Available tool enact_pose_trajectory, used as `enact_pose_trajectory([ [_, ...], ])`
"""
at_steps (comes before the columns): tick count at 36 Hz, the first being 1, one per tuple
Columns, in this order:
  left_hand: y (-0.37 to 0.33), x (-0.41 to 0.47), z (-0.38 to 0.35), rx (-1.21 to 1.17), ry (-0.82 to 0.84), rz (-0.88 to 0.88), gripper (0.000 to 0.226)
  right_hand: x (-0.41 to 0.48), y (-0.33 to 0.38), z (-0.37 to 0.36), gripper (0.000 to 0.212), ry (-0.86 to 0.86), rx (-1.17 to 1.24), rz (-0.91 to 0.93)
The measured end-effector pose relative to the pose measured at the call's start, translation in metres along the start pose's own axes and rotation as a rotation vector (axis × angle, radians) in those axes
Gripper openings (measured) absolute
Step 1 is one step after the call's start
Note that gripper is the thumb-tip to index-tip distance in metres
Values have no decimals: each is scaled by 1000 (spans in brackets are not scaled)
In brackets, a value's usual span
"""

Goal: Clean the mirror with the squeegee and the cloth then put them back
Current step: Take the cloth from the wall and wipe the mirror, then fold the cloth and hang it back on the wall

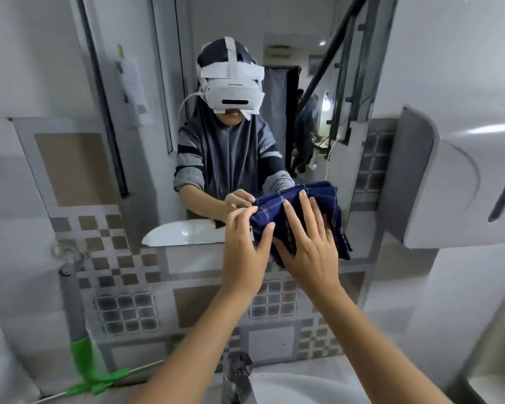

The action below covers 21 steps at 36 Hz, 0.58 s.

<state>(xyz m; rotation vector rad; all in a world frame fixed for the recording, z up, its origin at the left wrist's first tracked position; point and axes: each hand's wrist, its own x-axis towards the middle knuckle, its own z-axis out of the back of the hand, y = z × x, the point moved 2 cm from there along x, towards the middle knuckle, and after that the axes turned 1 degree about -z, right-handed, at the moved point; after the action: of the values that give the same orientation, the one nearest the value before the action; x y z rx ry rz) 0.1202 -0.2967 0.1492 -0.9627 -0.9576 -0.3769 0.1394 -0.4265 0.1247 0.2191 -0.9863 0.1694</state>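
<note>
**Cloth stage of mirror cleaning under way; squeegee set aside**

A dark blue checked cloth [301,214] is pressed against the lower right corner of a wall mirror [231,83], partly overlapping the mirror's bottom edge. The cloth is bunched rather than spread flat. The right hand [309,246] is laid on it with fingers splayed open, palm pushing the fabric to the glass. The left hand [245,243], just left of it, is closed lightly on the cloth's left edge, thumb and fingers pinching a fold. Both hands are doubled in the mirror, where the person's headset and striped grey sleeves are also reflected.

A long-handled tool with a grey shaft and green fittings [82,357], judged to be the squeegee, is leaned against the tiled wall well below and to the left of the mirror, touched by neither hand. Its blade cannot be made out clearly.

Directly below the mirror, a chrome tap [238,377] and the rim of a white basin [303,386] are seen. A white paper dispenser [455,182] is mounted just right of the mirror.

As a judgement: the squeegee pass appears finished or not begun; which cannot be told. Wiping with the cloth is in progress at one corner only. Whether the glass is already clean cannot be told through the blur. The cloth remains to be put back, and possibly the squeegee too.
</note>
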Motion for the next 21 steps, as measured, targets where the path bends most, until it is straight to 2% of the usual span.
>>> enact_pose_trajectory([
  [9,-12,14,-32,122,88,-121,15,-13,-36,5,65,-31,19,-12],
  [13,-13,21,-28,101,127,-143,14,-19,-37,8,64,-12,40,-32],
  [21,-23,27,-4,52,268,-249,15,-26,-23,26,57,21,251,-16],
])
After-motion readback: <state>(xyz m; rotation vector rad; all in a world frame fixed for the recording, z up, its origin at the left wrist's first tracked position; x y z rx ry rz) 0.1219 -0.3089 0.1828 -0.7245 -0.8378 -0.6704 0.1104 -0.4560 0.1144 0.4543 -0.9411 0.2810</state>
